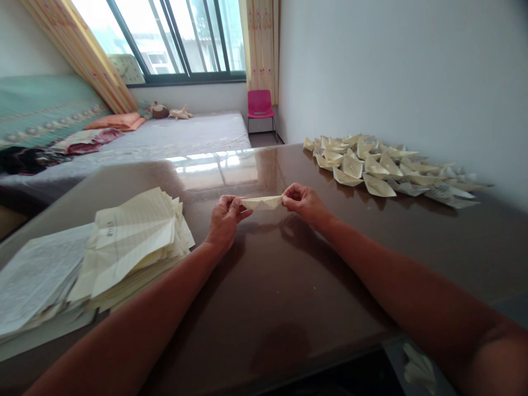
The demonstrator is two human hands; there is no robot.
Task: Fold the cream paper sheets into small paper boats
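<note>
A cream folded paper boat is held level just above the brown glossy table. My left hand pinches its left end, and my right hand pinches the right end between thumb and fingers. Left of my left hand lies a thick stack of cream, lined paper sheets, the top ones creased. Beyond my right hand, many finished paper boats sit crowded together near the wall.
Whiter printed sheets lie at the table's left edge. Behind the table stand a bed and a pink chair under a window. A white wall runs along the right side.
</note>
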